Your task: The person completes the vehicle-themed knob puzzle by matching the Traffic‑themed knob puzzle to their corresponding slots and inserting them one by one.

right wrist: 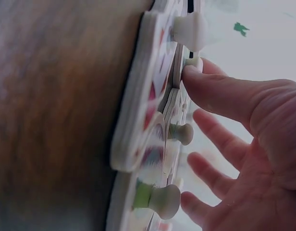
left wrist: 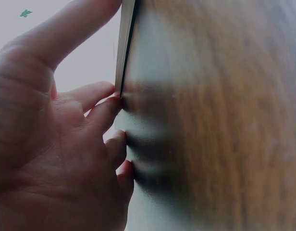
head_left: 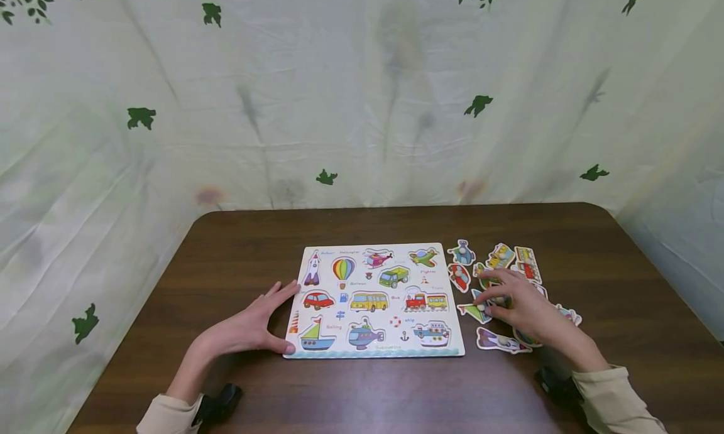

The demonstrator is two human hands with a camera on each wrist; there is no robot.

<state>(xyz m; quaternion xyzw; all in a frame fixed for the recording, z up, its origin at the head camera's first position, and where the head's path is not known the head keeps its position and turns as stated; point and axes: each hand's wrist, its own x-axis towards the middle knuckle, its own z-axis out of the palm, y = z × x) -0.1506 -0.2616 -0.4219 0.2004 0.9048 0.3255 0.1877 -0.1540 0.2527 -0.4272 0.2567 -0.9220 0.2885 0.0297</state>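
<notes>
A wooden puzzle board (head_left: pixel 396 318) printed with vehicles lies flat on the table. My left hand (head_left: pixel 257 321) is spread along its left side, with the thumb at the near corner and the fingertips on the edge; the left wrist view shows the board's thin edge (left wrist: pixel 123 53) against them. To the right of the board, my right hand (head_left: pixel 520 305) pinches the small knob (right wrist: pixel 193 62) of a sailboat puzzle piece (head_left: pixel 468 309) between thumb and index finger. The piece is among the loose ones, partly covered by the fingers.
Several knobbed pieces surround the right hand, some overlapping: a rocket piece (head_left: pixel 500 340), a red car piece (head_left: pixel 459 277), a train piece (head_left: pixel 527 264) and a submarine piece (head_left: pixel 462 252). The brown table (head_left: pixel 373 393) ends at a leaf-patterned curtain (head_left: pixel 362 107).
</notes>
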